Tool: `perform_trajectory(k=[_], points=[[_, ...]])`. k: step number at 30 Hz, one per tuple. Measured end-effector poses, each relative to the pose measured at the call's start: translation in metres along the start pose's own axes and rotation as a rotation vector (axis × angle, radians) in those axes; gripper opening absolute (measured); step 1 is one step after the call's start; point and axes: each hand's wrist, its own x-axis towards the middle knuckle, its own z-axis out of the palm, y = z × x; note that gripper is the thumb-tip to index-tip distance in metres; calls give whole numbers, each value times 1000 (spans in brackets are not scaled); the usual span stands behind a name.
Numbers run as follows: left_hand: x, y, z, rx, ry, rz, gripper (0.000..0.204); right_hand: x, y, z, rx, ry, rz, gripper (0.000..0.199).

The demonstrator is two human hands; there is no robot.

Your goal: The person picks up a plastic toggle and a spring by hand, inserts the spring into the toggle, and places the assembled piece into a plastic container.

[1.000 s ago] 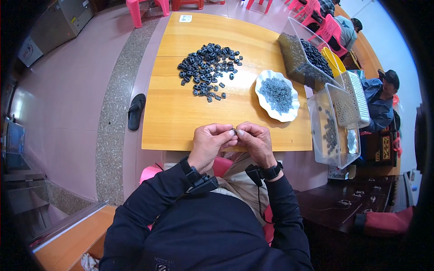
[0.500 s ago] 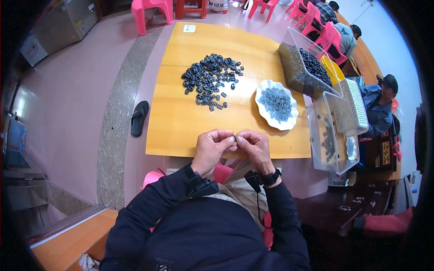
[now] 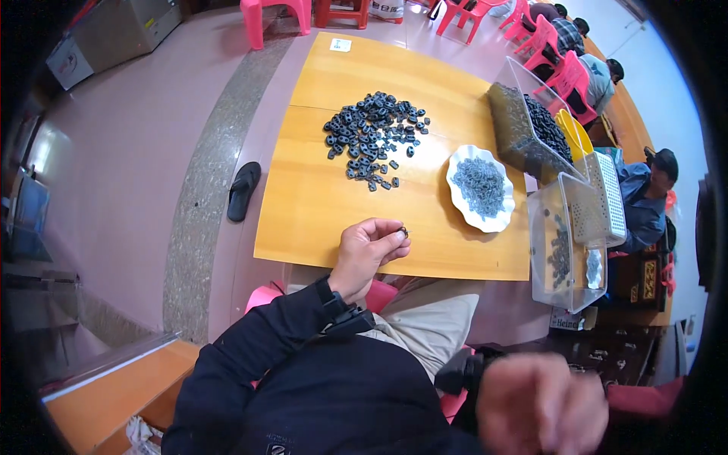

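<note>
Over the table's near edge, my left hand (image 3: 368, 254) pinches a small black part (image 3: 403, 232) between thumb and index finger; its exact kind is too small to tell. Low at the right, away from the table, my right hand (image 3: 542, 402) is smeared by motion, so its fingers cannot be read. Beyond my left hand lies a loose pile of small black oval parts with holes (image 3: 360, 133). To the right of the pile stands a white scalloped dish (image 3: 494, 224) heaped with small grey pieces (image 3: 478, 186).
Along the table's right side stand a clear bin of black parts (image 3: 546, 125), a yellow container (image 3: 575, 136), a white perforated basket (image 3: 609, 201) and a clear box with a few parts (image 3: 542, 258). A person (image 3: 644, 197) sits beyond them. A black slipper (image 3: 243, 193) lies on the floor at left.
My right hand has let go of the small black part and swung down to the right, near my body. My left hand still holds the part. The whole view has shifted slightly.
</note>
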Motion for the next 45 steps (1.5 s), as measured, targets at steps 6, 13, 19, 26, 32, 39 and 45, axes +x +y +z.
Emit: perform_trajectory(k=[6,13,19,26,32,39,45], points=[[0,-1,-8,-32,29,7,15,18,30,37,-219,-82,-619,33],[2,-5,-9,-32,27,16,16,20,18,46,77,-199,-624,29],[2,-2,-9,-62,0,20,16,23,19,36,-500,-305,-594,17],[2,4,-9,-43,86,69,16,14,143,-63,-1069,-426,365,13],[3,1,-7,-69,82,77,15,-19,227,-151,-1560,-532,575,18],[5,1,-6,-92,79,71,15,-27,255,-170,-1736,-627,671,18],[7,0,-9,-100,71,76,14,-16,246,-157,-1640,-616,780,17]])
